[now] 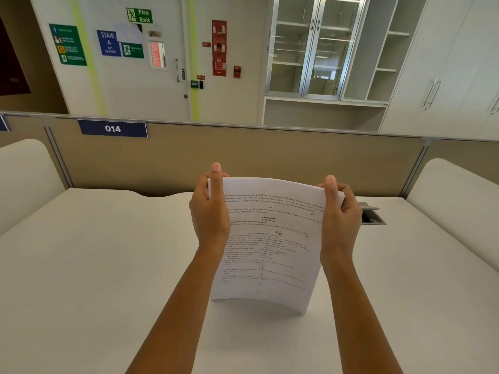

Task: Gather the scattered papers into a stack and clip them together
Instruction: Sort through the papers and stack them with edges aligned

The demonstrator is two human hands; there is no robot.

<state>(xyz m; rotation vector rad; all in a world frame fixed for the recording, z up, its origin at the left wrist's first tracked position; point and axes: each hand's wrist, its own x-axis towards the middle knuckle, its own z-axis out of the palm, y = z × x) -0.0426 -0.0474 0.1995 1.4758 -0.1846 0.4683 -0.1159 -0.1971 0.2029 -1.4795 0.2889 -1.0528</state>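
A stack of white printed papers (pixel 270 244) stands upright on its bottom edge on the white desk (pixel 94 265), bowed slightly toward me. My left hand (pixel 209 209) grips the stack's upper left side, thumb in front. My right hand (pixel 339 211) grips the upper right side the same way. The sheets look squared together. No clip shows anywhere in view.
A beige partition (pixel 243 157) labelled 014 runs along the desk's far edge. A grey cable port (pixel 371 213) sits in the desk just right of my right hand. White rounded dividers (pixel 24 179) flank both sides of the desk.
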